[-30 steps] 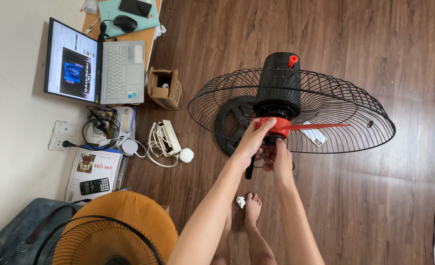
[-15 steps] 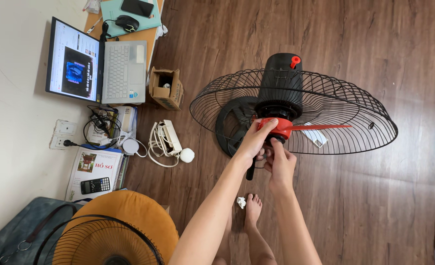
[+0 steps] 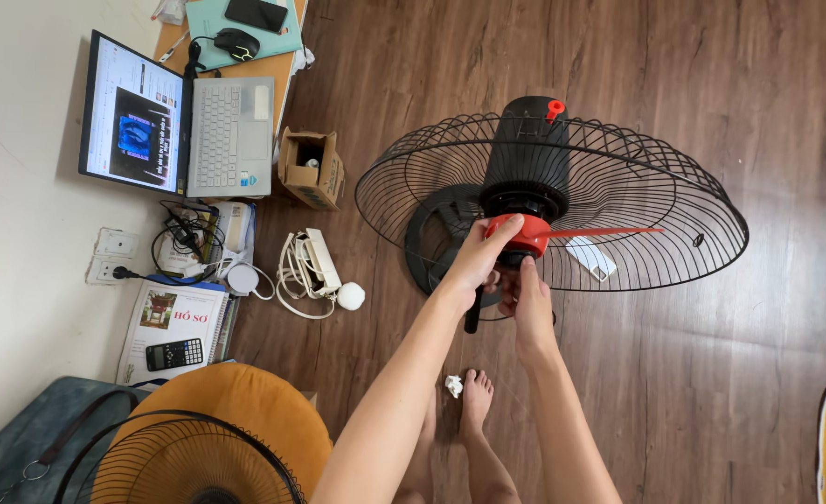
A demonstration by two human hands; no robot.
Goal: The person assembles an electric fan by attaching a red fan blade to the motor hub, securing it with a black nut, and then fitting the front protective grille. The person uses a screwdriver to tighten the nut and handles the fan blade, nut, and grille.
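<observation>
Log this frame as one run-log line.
left hand: grips red blade hub | right hand: fingers under hub | rear fan guard: mounted | black motor housing: behind

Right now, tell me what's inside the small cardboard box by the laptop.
The cardboard box stands open on the floor; something small and pale shows inside. Its dark interior hides the rest.

You have two hands on one fan: your left hand (image 3: 480,263) and right hand (image 3: 527,303) meet at its one red blade hub (image 3: 521,235). Count one wire guard (image 3: 655,215) on it and one motor housing (image 3: 527,154). A second guard (image 3: 184,457) lies apart. On the floor you see one laptop (image 3: 184,121), one box (image 3: 310,168), one calculator (image 3: 171,354), one mouse (image 3: 236,42) and one paper wad (image 3: 454,385).
</observation>
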